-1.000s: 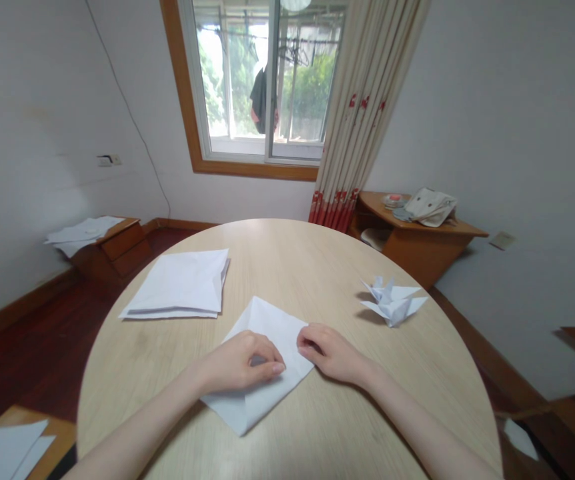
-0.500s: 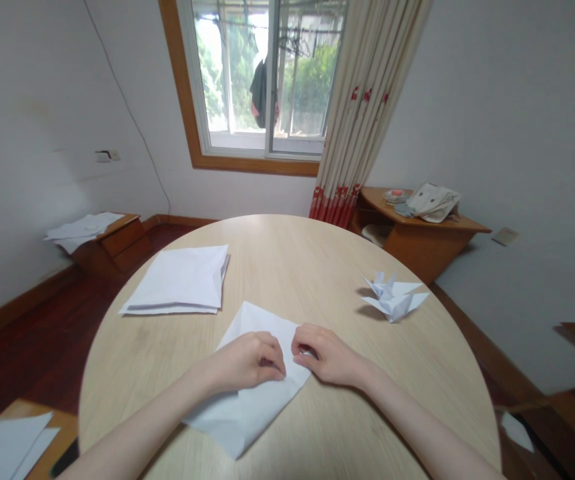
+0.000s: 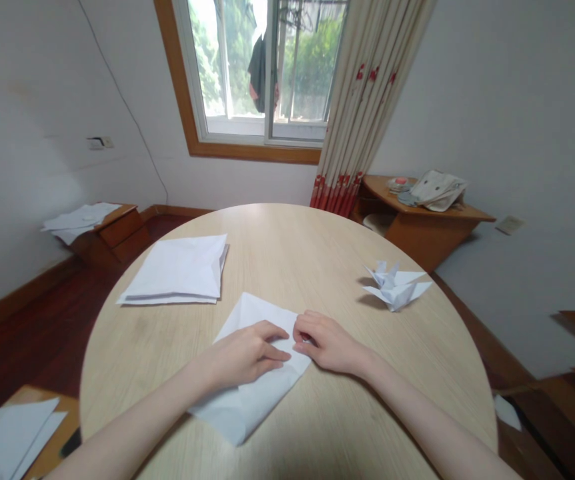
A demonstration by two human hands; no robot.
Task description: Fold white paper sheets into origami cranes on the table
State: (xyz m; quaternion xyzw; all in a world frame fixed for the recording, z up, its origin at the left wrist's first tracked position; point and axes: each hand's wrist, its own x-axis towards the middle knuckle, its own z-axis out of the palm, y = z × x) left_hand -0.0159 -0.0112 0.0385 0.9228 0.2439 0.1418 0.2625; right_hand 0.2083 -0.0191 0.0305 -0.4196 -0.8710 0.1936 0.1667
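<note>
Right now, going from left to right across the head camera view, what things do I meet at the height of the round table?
small wooden cabinet, stack of folded white paper, left hand, right hand, white origami crane, wooden side table

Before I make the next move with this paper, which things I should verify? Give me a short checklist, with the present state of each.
1. Left hand resting on the folded white paper: ok.
2. Right hand firmly gripping the paper's edge: cannot tell, fingers hide it.
3. Paper flat on the round wooden table: ok.
4. Paper stack apart from the hands: ok.
5. Paper crane apart from the hands: ok.
</note>
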